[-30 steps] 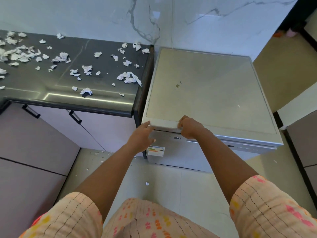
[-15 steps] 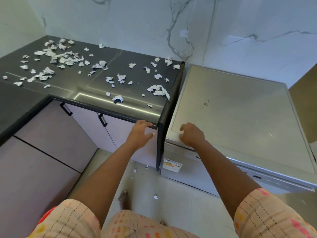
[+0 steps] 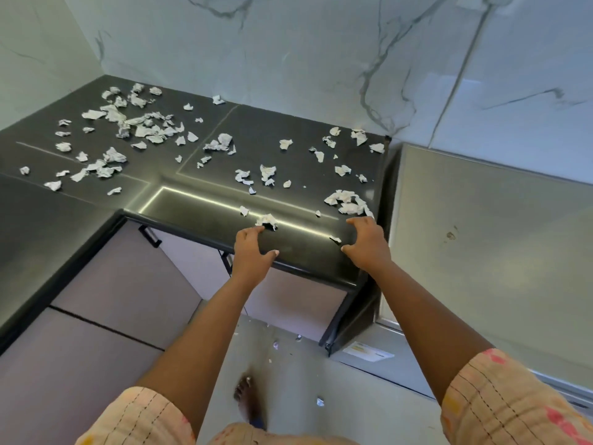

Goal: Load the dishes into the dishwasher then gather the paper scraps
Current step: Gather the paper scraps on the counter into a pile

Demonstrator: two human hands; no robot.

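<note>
Two hands of mine are over the front edge of the bench [image 3: 96, 200]: my left hand [image 3: 252, 252] with fingers loosely bent, its fingertips just beside one crumpled paper scrap [image 3: 267, 220], and my right hand [image 3: 365, 244] with fingers curved and spread, a small scrap [image 3: 335, 239] just beside its thumb. Neither grip holds anything. Dozens of white paper scraps [image 3: 141, 126] lie scattered across the bench, too many to count, thickest at the far left and in a clump [image 3: 348, 202] near the right end. One dishwasher [image 3: 487, 239] stands just beside the bench on my right, its door closed and its grey top bare but for a small mark. The bench is dark, glossy and L-shaped, with pale cabinets [image 3: 106, 284] beneath and white marble wall [image 3: 288, 53] behind. About five small scraps lie on the grey floor [image 3: 369, 403], near my one visible bare foot [image 3: 247, 396].
</note>
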